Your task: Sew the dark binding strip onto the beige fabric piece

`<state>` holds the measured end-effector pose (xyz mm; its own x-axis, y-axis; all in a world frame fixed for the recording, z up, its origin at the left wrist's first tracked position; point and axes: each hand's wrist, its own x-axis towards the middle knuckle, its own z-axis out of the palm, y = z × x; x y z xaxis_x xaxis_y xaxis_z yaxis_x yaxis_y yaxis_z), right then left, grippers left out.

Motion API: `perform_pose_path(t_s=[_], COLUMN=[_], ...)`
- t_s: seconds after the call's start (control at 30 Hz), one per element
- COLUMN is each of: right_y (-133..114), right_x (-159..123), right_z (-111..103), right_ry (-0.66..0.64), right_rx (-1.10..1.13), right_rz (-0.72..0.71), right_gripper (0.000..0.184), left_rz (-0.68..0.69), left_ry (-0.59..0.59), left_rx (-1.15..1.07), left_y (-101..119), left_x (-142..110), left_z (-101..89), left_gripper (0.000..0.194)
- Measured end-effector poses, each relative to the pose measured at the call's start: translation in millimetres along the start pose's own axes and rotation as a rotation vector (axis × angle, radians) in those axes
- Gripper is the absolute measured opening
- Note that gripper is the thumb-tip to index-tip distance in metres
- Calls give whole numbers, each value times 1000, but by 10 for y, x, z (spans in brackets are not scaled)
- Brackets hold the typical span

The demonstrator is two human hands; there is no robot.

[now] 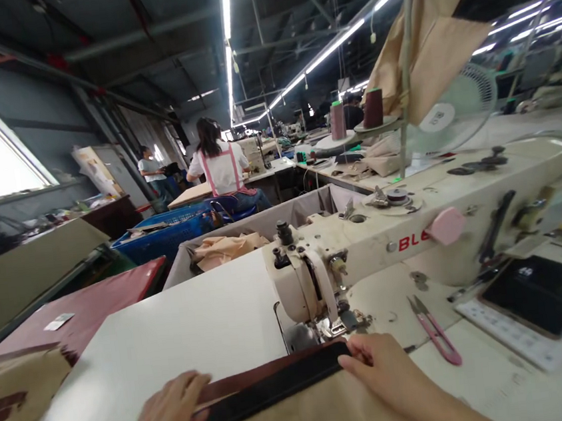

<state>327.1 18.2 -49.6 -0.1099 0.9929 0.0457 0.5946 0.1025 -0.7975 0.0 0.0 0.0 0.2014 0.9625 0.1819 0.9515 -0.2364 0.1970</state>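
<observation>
The right hand (383,370) lies flat with its fingertips pressing the far end of a dark strap (274,389), just before the sewing machine (366,255). The left hand (167,420) presses the strap's near end, fingers spread — neither hand is closed. The strap rests on tan fabric (313,418) on the white surface (173,335); pink snips (437,335) lie just right.

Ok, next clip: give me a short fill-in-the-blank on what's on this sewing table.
1. Both hands, left hand and right hand, rest on a dark ____ lying over tan fabric.
2. The pink snips lie to the ____ of the right hand.
3. The red letters on the sewing machine begin with ____.

Missing words: strip; right; BL
</observation>
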Motion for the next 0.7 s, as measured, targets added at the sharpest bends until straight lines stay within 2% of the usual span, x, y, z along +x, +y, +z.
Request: perform_pose_path(t_s=[0.07, 0.13, 0.2, 0.27, 0.33, 0.37, 0.43, 0.53, 0.63, 0.7], right_y=[22, 40, 56, 65, 57, 41, -16, -156, -300, -363], right_x=[-21, -47, -79, -132, -207, -249, -330, -415, -452, -462], right_z=[21, 24, 12, -22, -76, -105, -157, -200, -221, -240], right_ry=[11, 14, 13, -1, -2, 11, 45, 42, 7, 6], right_rx=[-28, -41, -39, -21, 1, 34, 163, 374, 424, 417], right_rz=[10, 11, -1, -28, -67, -89, -115, -87, -95, -123], right_gripper=[29, 28, 28, 31, 33, 32, 28, 29, 27, 25], left_rz=[103, 139, 130, 149, 193, 223, 309, 429, 401, 356], left_ry=[-138, -107, -99, -123, -172, -196, -198, -110, -67, -61], left_rx=[-35, -19, 5, -73, -195, -248, -312, -296, -212, -221], left_y=[534, 1034, 1330, 1386, 1291, 1230, 1148, 1202, 1357, 1425], left_x=[206, 391, 509, 541, 508, 478, 414, 334, 277, 246], left_z=[184, 365, 528, 636, 656, 630, 517, 297, 163, 146], left_gripper=[26, 37, 50, 45, 22, 16, 24, 25, 14, 16])
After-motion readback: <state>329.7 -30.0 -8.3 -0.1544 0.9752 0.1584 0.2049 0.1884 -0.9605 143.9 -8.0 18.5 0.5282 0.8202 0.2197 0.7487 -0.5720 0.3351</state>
